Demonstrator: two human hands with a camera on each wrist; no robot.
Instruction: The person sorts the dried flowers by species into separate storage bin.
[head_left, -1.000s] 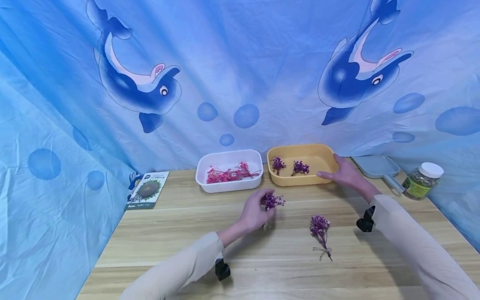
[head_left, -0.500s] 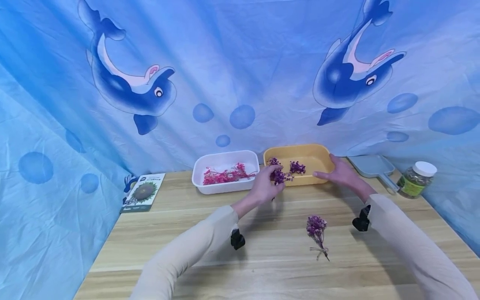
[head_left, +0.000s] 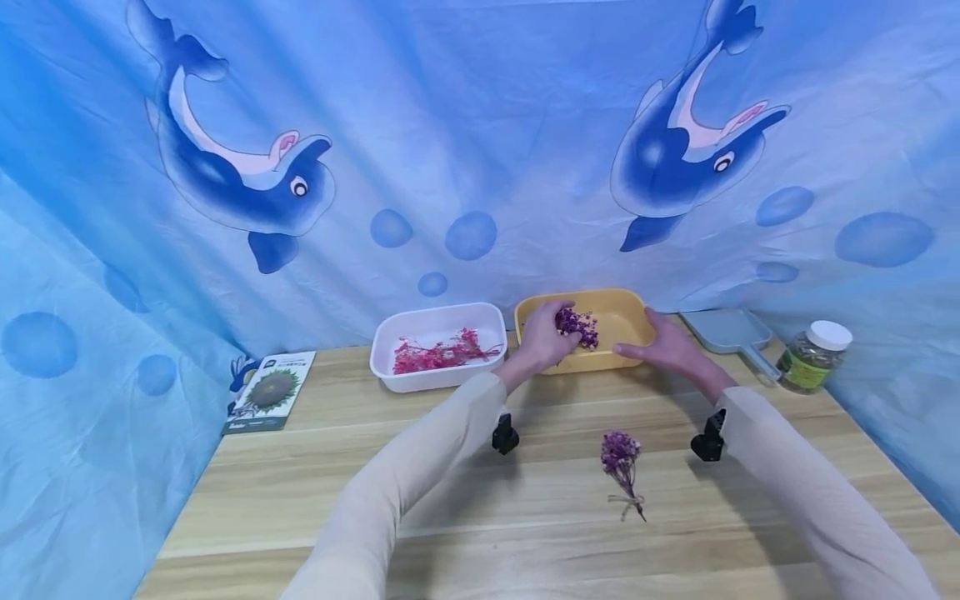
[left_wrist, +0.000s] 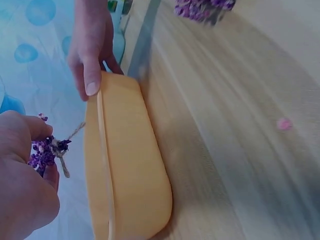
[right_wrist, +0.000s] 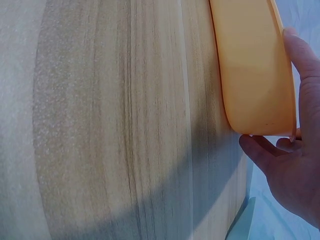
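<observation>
My left hand (head_left: 546,337) pinches a small bunch of purple dried flowers (left_wrist: 46,152), tied with twine, between thumb and fingers. It is over the left part of the yellow tub (head_left: 626,321). Purple blooms (head_left: 581,327) show beside the fingers in the head view; which belong to the held bunch and which lie in the tub I cannot tell. At the tub's right end, my right hand (head_left: 671,343) grips it, thumb over the near rim and fingers round the corner. Another tied purple bunch (head_left: 620,454) lies on the table in front.
A white tub (head_left: 382,375) with pink dried flowers (head_left: 442,352) stands left of the yellow one. Farther left lies a card with a sunflower picture (head_left: 272,390). To the right are a grey-blue dustpan-like scoop (head_left: 727,329) and a white-lidded jar (head_left: 812,358). A patterned curtain hangs behind.
My left hand has carried its purple bunch from the table in front of the tubs, up and right, to over the yellow tub. The right hand has kept its hold on the tub.
</observation>
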